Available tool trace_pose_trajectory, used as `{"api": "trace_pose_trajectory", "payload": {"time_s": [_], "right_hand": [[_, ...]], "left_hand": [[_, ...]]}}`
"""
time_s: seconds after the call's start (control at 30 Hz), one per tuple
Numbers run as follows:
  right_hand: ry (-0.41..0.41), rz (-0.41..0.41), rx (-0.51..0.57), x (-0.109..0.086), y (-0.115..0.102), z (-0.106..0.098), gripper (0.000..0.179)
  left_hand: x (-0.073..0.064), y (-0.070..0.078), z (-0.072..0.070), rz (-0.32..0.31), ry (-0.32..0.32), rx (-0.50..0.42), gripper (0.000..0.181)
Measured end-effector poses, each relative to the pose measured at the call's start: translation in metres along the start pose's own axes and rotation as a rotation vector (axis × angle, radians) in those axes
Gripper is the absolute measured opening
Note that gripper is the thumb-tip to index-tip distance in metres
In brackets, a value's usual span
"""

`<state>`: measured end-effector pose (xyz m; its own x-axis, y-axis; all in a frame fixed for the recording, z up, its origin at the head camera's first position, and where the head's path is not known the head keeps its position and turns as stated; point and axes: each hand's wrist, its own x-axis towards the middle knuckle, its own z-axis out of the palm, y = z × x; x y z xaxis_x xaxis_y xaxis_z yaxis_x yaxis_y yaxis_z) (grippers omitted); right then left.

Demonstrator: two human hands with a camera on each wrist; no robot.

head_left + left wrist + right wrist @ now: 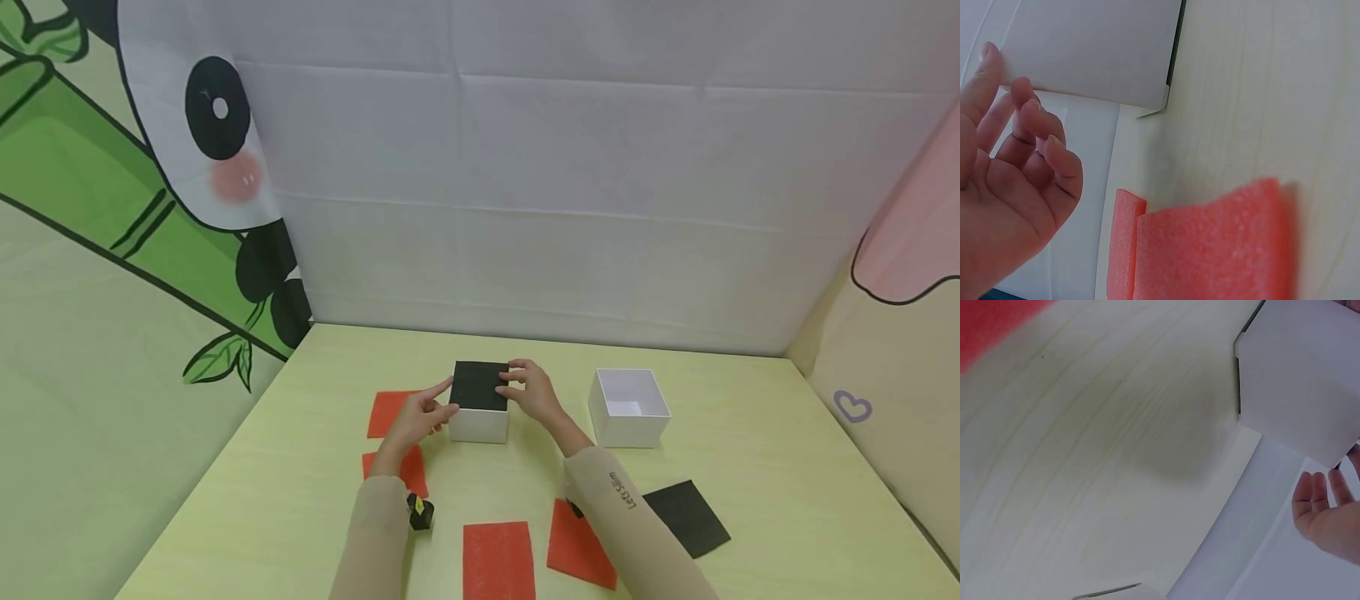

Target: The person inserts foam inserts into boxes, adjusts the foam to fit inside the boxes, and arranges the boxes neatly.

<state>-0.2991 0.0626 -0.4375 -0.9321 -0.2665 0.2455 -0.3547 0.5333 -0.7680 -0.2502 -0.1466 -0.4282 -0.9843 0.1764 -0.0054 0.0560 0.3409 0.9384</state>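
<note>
A white box (478,426) stands near the middle of the table, with a square black sheet (478,385) lying across its top. My left hand (417,419) is at the box's left side; its index finger stretches along that side and the thumb touches the front left corner. In the left wrist view the other fingers of this hand bend loosely, with nothing in the palm. From the right, my right hand (534,392) rests its fingertips on the sheet's right edge. The right wrist view shows those fingers by a corner of the box (1300,381).
To the right stands another white box (630,432) with its top uncovered. A loose black sheet (688,518) lies nearer, beside the right sleeve. Several red foam pieces, including one in front (498,560) and one at left (390,410), lie around. A white cloth wall (525,208) closes off the back.
</note>
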Motion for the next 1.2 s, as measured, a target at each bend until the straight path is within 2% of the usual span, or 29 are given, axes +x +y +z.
{"api": "trace_pose_trajectory", "payload": {"time_s": [0.03,0.13,0.2,0.27,0.43,0.63,0.73,0.83,1.0,1.2], "right_hand": [[-0.007,-0.017,-0.008,0.000,0.001,0.000,0.029],[-0.025,-0.061,-0.031,0.000,0.003,0.000,0.031],[-0.032,-0.099,-0.088,-0.002,0.003,-0.001,0.037],[-0.045,-0.157,-0.194,-0.004,0.002,0.000,0.048],[-0.118,-0.320,-0.500,-0.010,-0.003,0.005,0.076],[-0.206,-0.392,-0.734,-0.015,-0.007,0.015,0.083],[-0.229,-0.411,-0.826,-0.015,-0.007,0.019,0.084],[-0.250,-0.405,-0.883,-0.015,-0.006,0.022,0.083],[-0.263,-0.382,-0.930,-0.014,-0.006,0.023,0.083],[-0.265,-0.378,-0.920,-0.011,-0.009,0.022,0.083]], "left_hand": [[0.000,0.000,0.000,0.001,0.000,0.001,0.054],[0.008,-0.014,0.000,0.002,0.005,0.001,0.055],[0.013,-0.024,0.000,0.005,0.007,0.003,0.055],[0.019,-0.035,0.000,0.008,0.009,0.008,0.056],[0.019,-0.036,0.001,0.015,0.012,0.016,0.056],[0.020,-0.040,0.002,0.025,0.010,0.025,0.057],[0.018,-0.038,0.003,0.020,0.006,0.026,0.056],[0.012,-0.030,0.003,0.030,-0.004,0.016,0.054],[0.000,-0.010,0.003,0.053,-0.014,0.006,0.053],[-0.002,-0.002,0.002,0.052,-0.008,0.017,0.053]]}}
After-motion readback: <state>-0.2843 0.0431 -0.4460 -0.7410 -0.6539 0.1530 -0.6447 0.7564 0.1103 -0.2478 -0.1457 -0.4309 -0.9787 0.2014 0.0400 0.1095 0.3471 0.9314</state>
